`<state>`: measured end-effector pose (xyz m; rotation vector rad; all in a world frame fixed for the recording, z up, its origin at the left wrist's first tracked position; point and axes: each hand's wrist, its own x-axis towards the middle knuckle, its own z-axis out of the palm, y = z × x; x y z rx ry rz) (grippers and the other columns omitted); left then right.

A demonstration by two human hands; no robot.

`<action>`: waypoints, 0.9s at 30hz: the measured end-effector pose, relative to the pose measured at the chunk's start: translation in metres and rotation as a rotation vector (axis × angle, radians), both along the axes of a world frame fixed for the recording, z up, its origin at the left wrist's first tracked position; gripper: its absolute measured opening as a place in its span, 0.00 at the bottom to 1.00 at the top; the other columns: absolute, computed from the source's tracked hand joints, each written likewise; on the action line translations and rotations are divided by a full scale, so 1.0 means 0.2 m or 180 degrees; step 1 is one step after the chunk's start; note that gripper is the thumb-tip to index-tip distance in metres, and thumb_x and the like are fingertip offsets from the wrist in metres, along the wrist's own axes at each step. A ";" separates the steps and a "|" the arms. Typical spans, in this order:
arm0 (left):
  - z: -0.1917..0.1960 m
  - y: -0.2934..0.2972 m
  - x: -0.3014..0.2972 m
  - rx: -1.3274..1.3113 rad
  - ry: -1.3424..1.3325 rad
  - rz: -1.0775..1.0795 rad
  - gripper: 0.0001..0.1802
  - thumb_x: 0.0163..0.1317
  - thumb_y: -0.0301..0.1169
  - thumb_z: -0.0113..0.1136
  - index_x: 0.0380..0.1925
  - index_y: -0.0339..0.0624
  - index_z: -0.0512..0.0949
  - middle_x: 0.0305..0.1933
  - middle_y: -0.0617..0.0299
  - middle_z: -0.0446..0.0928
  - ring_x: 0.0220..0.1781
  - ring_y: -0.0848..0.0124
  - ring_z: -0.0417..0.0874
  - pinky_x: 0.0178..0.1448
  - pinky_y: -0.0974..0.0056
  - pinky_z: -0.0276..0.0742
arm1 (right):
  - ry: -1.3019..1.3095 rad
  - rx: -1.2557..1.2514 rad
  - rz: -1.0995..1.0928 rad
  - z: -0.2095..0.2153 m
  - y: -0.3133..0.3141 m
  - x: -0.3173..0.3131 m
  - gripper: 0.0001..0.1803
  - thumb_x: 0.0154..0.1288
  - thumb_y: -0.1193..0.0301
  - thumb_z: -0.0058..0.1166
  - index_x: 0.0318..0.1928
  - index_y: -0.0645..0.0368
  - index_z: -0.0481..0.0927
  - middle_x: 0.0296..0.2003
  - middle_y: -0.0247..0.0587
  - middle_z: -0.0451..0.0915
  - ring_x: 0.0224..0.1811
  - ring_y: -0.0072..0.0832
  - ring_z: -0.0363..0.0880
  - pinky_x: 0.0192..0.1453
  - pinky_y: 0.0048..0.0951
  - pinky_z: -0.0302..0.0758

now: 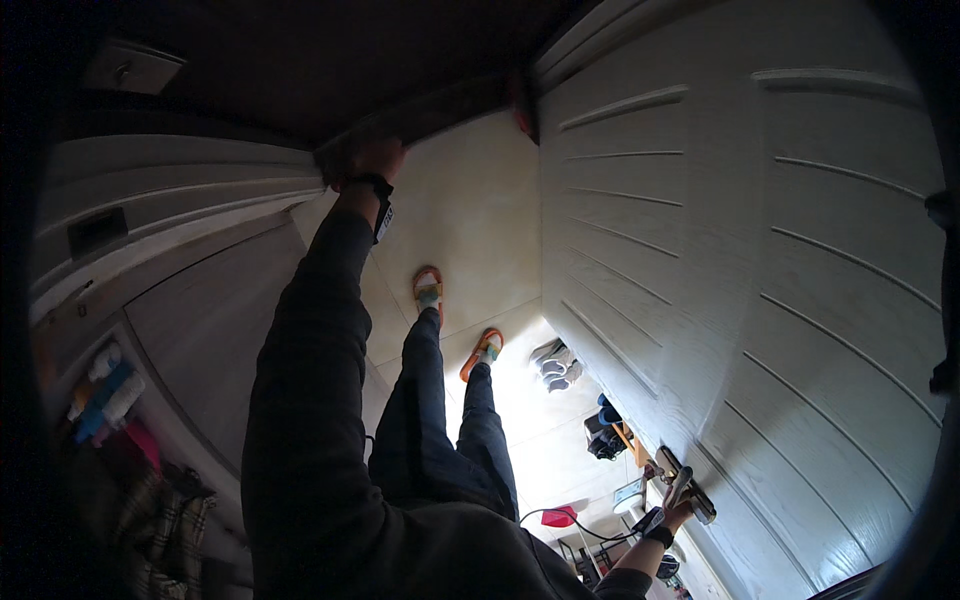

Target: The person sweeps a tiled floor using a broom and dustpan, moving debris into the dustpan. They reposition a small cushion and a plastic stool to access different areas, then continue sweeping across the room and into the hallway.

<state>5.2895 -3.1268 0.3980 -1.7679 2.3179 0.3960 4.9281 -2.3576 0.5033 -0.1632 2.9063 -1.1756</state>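
Seen from above, at a doorway. Left hand [372, 160] stretched far forward and up, fingers curled over the edge of the dark door frame [420, 112], apparently for a brace while standing at the threshold; a black wristband with a white tag just below the wrist. Right hand [676, 505] low at the bottom right, wrapped around the metal lever handle [683, 484] of the white panelled door [740, 250], thumb and fingers closed on the lever, probably to swing or steady the door. Handle mounted near the door's lower free edge in this view, on a long metal plate.

Door open, standing along the right side of the tiled floor [470, 220]; ribbed grooves across its panels. A second pale panelled surface curving along the left side, with a small dark recess in it.

Two feet in orange sandals [428, 290] planted apart on the floor, one ahead of the other, dark trousers above them. One pair of grey shoes [556, 364] parked beside the door's bottom edge, presumably kept out of the walkway. Further down, more dark footwear, count unclear. One red object near the lower middle, kind unclear. A few folded cloths stacked at the left edge, exact number hard to tell in the shadow.
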 end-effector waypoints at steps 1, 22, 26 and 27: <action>0.02 0.22 0.11 0.0113 -0.0040 0.0075 0.21 0.61 0.46 0.42 0.35 0.42 0.78 0.43 0.51 0.76 0.44 0.55 0.77 0.48 0.47 0.69 | -0.0005 0.0014 -0.0002 0.09 0.18 0.06 0.15 0.57 0.69 0.49 0.44 0.62 0.73 0.41 0.48 0.75 0.42 0.40 0.71 0.47 0.34 0.68; -0.08 2.36 1.38 0.1410 0.0564 0.2782 0.31 0.56 0.55 0.49 0.33 0.31 0.77 0.36 0.44 0.77 0.41 0.50 0.78 0.44 0.52 0.72 | -0.0136 0.0006 0.0948 0.81 0.67 -0.30 0.16 0.58 0.69 0.49 0.45 0.63 0.72 0.43 0.44 0.74 0.43 0.34 0.70 0.49 0.32 0.67; -0.15 2.57 1.23 0.1251 0.1386 0.3410 0.31 0.57 0.54 0.49 0.27 0.30 0.77 0.26 0.43 0.77 0.30 0.52 0.79 0.37 0.53 0.73 | -0.0099 -0.0103 0.1335 0.74 0.72 -0.49 0.16 0.58 0.69 0.49 0.45 0.64 0.72 0.43 0.44 0.74 0.44 0.33 0.70 0.50 0.32 0.67; -0.19 2.62 1.15 0.1247 0.1572 0.3486 0.31 0.57 0.54 0.49 0.25 0.30 0.77 0.24 0.43 0.77 0.27 0.54 0.80 0.35 0.53 0.73 | -0.0083 -0.0148 0.1430 0.72 0.72 -0.55 0.16 0.58 0.69 0.49 0.45 0.64 0.72 0.43 0.43 0.74 0.44 0.33 0.70 0.50 0.32 0.67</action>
